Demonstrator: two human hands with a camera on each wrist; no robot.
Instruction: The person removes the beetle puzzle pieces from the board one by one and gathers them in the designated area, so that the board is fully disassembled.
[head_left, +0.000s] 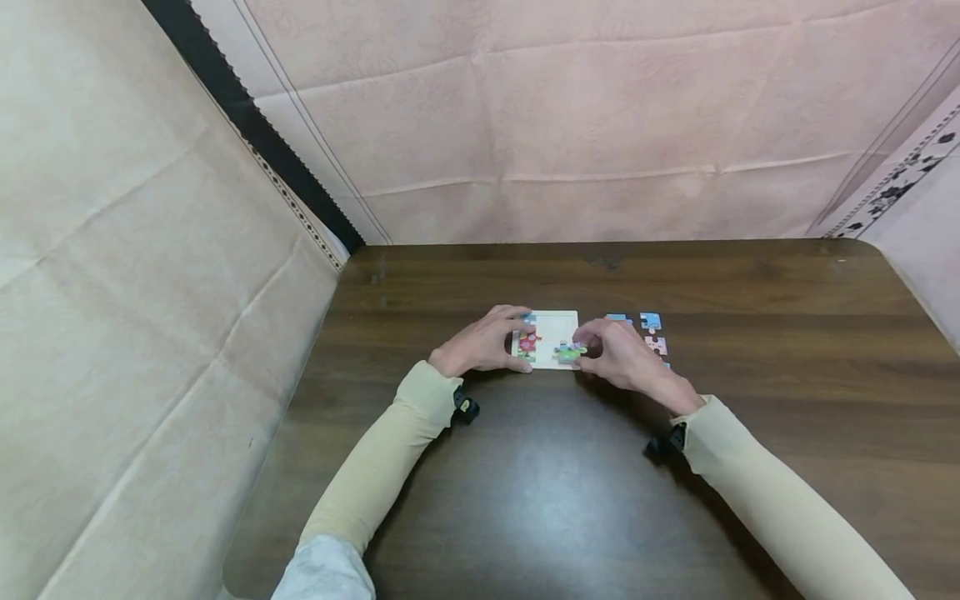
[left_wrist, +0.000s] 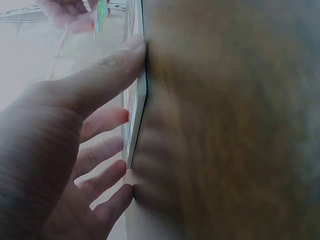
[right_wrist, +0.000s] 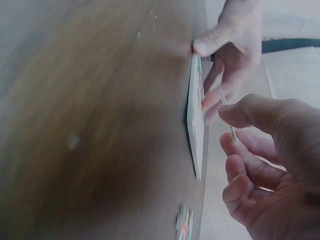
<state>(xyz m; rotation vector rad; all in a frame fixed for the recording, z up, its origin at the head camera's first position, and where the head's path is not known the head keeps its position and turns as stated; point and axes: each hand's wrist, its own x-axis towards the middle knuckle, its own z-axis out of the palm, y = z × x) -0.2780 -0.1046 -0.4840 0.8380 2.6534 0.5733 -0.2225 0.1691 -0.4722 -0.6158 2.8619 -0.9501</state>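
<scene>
A white puzzle tray [head_left: 557, 325] lies flat on the table, with joined pieces [head_left: 528, 343] showing a red figure along its left side. My left hand [head_left: 491, 340] holds the tray at its left end, thumb against the near edge and fingertips around the left side. Over the tray's near right part, my right hand [head_left: 618, 354] pinches a green jigsaw piece [head_left: 567, 353] between thumb and fingers. In the right wrist view, that jigsaw piece [right_wrist: 233, 133] is edge-on, raised above the tray. Part of the picture is hidden by my left fingers.
Several loose jigsaw pieces [head_left: 650, 321] lie to the right of the tray, some partly hidden by my right hand. The brown wooden table [head_left: 540, 492] ends at a far edge, with pale cloth [head_left: 600, 125] hanging behind it and more cloth [head_left: 150, 292] on the left.
</scene>
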